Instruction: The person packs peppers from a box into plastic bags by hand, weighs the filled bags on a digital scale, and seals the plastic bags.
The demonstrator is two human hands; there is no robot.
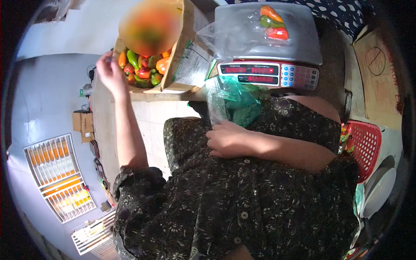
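My left hand [112, 74] is at the left edge of an open cardboard box [180, 65], its fingers bent against the rim. Inside the box lie many small red, orange and green peppers [143, 69]; a blurred patch hides its upper part. My right hand [229, 139] rests in front of my body with curled fingers, at the lower end of a clear plastic bag [215, 102]. Green plastic bags [242, 102] lie just beyond it. On the scale's grey pan [299, 47] sits a clear bag holding several peppers [274, 24] in orange, green and red.
The scale's panel [268, 74] shows lit red digits and a keypad. To the right are a red perforated basket [364, 149], a white basin [381, 193] and a large cardboard carton [379, 78]. A barred window [59, 177] is at the left.
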